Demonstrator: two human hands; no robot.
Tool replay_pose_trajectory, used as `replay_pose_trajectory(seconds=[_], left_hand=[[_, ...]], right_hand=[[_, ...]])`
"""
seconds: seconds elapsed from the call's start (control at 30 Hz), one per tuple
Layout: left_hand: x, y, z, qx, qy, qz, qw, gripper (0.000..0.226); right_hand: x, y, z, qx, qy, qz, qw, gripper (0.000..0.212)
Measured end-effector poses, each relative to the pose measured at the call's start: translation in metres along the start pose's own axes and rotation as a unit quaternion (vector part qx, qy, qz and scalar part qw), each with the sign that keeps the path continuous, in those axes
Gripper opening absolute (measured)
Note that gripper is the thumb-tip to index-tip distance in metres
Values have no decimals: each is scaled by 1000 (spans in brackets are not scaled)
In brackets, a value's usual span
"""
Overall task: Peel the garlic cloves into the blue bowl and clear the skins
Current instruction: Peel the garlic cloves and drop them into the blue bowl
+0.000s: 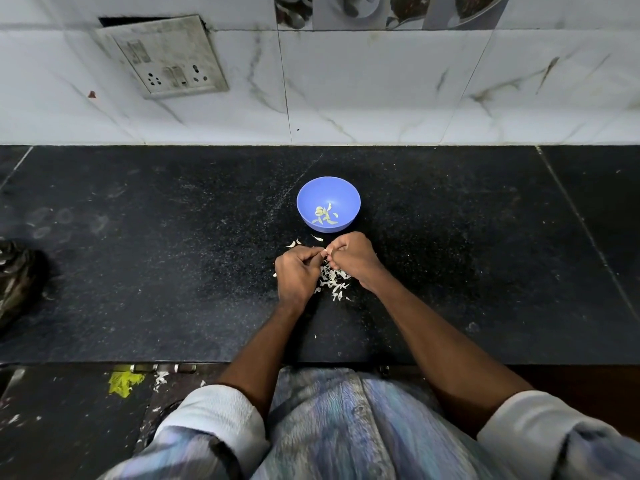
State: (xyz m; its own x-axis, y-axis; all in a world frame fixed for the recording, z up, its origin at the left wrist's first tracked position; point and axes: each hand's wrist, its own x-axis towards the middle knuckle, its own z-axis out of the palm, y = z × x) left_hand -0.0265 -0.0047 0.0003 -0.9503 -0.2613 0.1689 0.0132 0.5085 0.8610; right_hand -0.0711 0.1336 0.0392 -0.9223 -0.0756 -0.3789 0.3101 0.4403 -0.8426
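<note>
Garlic clove, barely visible, sits pinched between the fingertips of the left hand and right hand, both curled round it above the table. Blue bowl lies just beyond, on the far side; skins are heaped beneath, nearer.

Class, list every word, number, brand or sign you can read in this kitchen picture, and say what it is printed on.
There is no readable text.
The switch and socket plate on the wall: no lettering can be made out.
The blue bowl: plain, no label.
The picture tiles at the top: images of crockery only, no words.
</note>
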Motion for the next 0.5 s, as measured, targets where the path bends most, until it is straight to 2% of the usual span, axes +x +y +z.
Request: replay_pose_trajectory(seconds=[0.1,0.3,0.5], left_hand=[[-2,4,-1,-5,-3,5,1000,12],[1,11,-6,-44,27,-28,998,10],[-1,10,-5,-49,21,-16,998,11]], right_hand=[[-3,-1,2,-10,-4,-8,1000,11],[-5,-5,-5,66,-37,-14,997,14],[-5,-10,-7,76,-20,-14,997,16]])
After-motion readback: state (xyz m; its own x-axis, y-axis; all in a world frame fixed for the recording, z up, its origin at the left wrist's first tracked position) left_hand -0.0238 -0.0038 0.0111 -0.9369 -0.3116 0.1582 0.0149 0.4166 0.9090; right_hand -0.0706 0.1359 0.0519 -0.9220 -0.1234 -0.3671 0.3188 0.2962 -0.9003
